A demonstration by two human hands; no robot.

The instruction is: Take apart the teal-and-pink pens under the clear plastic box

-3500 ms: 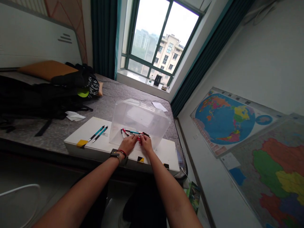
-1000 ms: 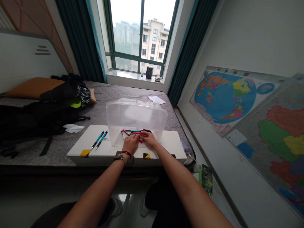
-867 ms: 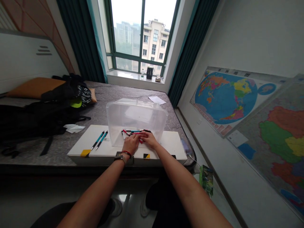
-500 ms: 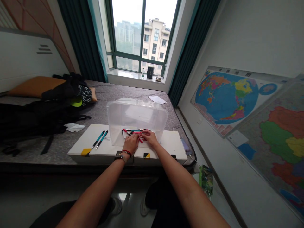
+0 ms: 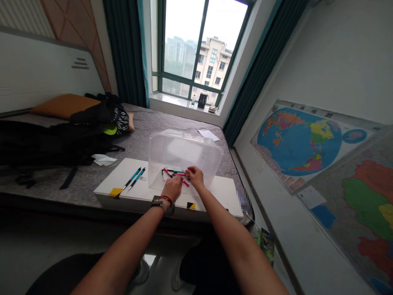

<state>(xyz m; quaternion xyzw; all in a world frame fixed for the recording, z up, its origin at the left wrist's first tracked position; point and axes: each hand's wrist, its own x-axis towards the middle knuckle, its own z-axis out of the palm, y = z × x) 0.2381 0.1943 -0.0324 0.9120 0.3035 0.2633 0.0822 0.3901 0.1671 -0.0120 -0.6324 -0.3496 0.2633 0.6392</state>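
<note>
A clear plastic box (image 5: 196,153) lies on its side with its opening toward me. Inside it is a loose pile of pens (image 5: 176,171), blue, red, white and black. At the front of the pile my left hand (image 5: 172,188) is closed, its fingertips by a red pen; what they grip is hidden. My right hand (image 5: 195,178) reaches in from the right, fingers pinched at the right ends of the pens. A short red piece (image 5: 186,183) shows between the hands. Two blue-and-black pens (image 5: 134,179) lie side by side, left of the box.
The clear box rests on white cartons (image 5: 113,180) with yellow-black tape, on a grey mattress (image 5: 141,123). Black bags (image 5: 46,141) and a crumpled tissue (image 5: 104,159) lie left. White paper (image 5: 208,135) is behind the box. A wall with maps (image 5: 301,137) stands at right.
The view has shifted, so the scene sits further right. My right hand has lifted slightly and drawn apart from my left hand, with its fingers more pinched. The two pens at left stay put.
</note>
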